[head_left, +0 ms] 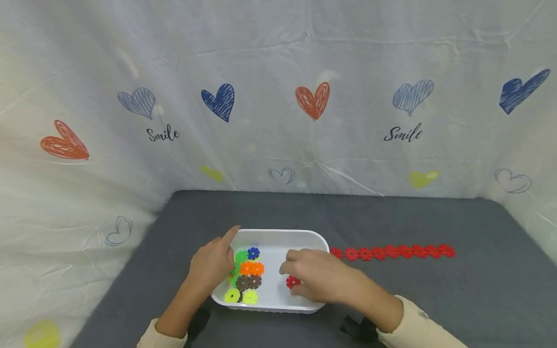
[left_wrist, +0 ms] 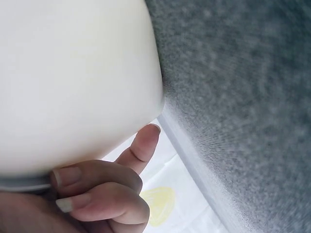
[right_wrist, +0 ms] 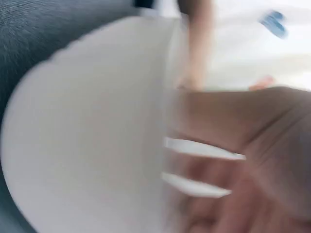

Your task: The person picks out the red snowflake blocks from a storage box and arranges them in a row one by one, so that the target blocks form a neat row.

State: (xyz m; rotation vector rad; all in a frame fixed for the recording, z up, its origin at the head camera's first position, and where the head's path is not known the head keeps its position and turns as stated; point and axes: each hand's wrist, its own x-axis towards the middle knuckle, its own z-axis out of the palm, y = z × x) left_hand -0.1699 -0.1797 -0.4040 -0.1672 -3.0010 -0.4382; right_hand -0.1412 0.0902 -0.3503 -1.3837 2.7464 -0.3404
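Observation:
A white tray (head_left: 271, 308) stands on the dark table, with notched flower-shaped discs in it. My left hand (head_left: 212, 263) holds the tray's left rim, its index finger stretched along the edge. In the left wrist view the curled fingers (left_wrist: 104, 204) are at the rim, beside the tray's outer wall (left_wrist: 77, 82). Over the right part of the tray hovers my right hand (head_left: 324, 275), fingers spread and bent downward. A red disc (head_left: 293, 282) shows between its thumb and fingers, without visible contact. In the right wrist view this hand (right_wrist: 233, 145) is blurred and its fingertips are hidden behind the tray wall.
Blue (head_left: 253, 253), orange (head_left: 252, 268), brown (head_left: 248, 282), yellow (head_left: 250, 297) and green (head_left: 241, 256) discs lie in the tray's left part. A row of red discs (head_left: 391, 251) runs rightward from beside the tray. A printed curtain (head_left: 270, 140) hangs behind the table.

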